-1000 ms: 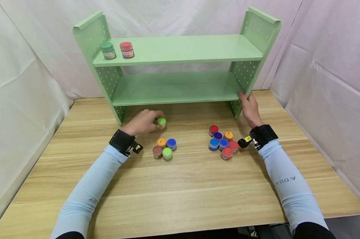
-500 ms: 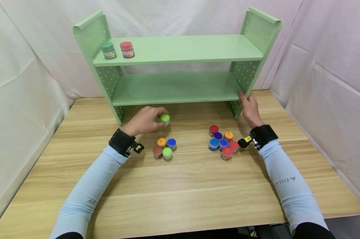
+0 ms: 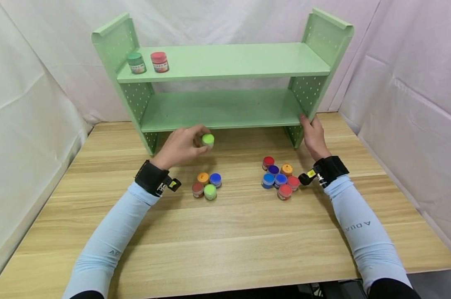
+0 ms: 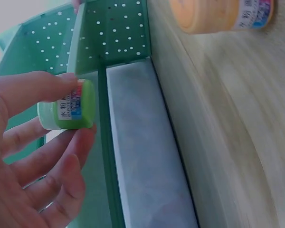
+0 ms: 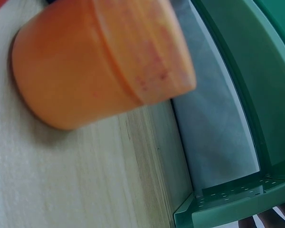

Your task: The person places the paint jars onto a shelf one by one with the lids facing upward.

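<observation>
My left hand [image 3: 182, 145] pinches a small paint jar [image 3: 208, 140] with a light green lid, in front of the lower shelf's left half. In the left wrist view the thumb and fingers hold that jar [image 4: 69, 105] tipped on its side, its printed label showing. My right hand [image 3: 314, 136] holds the right side of the green two-tier shelf rack [image 3: 225, 109] near the lower board; some of its fingers are hidden behind the panel. A green-lidded jar [image 3: 136, 63] and a pinkish-red jar [image 3: 159, 62] stand on the upper board's left end.
On the wooden table [image 3: 225, 241], an orange jar [image 3: 203, 178], a blue jar [image 3: 215, 180], a brown-red jar [image 3: 197, 189] and a light green jar [image 3: 210, 192] cluster left of middle. Several red, blue and orange jars [image 3: 280, 179] cluster near my right wrist. White cloth surrounds the table.
My left hand has lifted the light green paint jar up and slightly right, from near the table to about the lower board's front edge. The right hand stays on the rack.
</observation>
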`<state>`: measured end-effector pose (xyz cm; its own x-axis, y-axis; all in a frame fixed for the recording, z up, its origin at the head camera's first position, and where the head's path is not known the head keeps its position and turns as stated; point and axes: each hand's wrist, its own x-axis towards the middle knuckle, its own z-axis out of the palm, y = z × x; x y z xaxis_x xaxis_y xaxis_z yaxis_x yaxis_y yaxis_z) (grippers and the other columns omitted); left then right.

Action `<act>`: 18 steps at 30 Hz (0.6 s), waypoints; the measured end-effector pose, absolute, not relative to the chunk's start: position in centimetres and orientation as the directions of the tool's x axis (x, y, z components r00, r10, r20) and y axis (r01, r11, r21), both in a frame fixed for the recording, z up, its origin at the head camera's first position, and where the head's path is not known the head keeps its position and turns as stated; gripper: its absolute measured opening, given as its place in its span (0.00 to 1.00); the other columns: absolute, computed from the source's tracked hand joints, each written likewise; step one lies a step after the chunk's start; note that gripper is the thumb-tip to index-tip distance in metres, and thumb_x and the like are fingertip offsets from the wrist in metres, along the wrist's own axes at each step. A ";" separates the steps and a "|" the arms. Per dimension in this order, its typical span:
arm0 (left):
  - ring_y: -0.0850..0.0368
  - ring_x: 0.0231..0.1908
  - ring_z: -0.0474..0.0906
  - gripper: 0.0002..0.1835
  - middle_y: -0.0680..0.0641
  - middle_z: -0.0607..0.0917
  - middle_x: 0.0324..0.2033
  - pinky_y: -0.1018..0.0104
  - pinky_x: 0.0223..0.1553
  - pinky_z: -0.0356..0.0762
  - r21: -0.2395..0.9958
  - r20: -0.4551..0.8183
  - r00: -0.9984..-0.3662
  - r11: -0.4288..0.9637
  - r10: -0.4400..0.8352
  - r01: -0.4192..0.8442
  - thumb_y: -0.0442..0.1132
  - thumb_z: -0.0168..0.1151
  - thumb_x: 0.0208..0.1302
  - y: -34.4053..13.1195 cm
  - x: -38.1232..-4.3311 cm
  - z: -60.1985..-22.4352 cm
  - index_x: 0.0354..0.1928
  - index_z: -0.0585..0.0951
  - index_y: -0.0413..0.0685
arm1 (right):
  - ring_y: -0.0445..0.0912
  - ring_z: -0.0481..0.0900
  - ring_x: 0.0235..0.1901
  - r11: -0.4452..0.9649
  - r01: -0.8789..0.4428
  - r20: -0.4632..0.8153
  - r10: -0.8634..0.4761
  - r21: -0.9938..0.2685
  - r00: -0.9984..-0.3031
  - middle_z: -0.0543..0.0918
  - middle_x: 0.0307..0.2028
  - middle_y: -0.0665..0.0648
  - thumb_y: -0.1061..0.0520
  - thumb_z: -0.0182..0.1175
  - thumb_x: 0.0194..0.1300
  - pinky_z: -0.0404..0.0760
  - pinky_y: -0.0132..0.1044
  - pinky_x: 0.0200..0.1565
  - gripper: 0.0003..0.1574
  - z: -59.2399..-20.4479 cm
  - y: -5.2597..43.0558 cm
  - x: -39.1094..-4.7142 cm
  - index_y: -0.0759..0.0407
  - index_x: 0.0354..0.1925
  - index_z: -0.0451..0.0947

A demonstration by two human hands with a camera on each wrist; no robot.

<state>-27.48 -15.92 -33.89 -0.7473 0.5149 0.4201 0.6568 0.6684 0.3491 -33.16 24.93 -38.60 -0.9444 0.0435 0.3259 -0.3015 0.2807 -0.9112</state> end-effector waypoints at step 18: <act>0.67 0.26 0.77 0.23 0.53 0.83 0.40 0.69 0.27 0.75 0.384 0.632 -0.658 0.572 0.410 0.725 0.45 0.69 0.55 -15.8 -26.9 -32.4 0.52 0.79 0.46 | 0.41 0.58 0.64 0.291 -0.305 0.332 0.048 -0.907 -0.942 0.61 0.68 0.51 0.39 0.42 0.74 0.56 0.42 0.62 0.37 -38.5 24.9 -33.0 0.42 0.75 0.47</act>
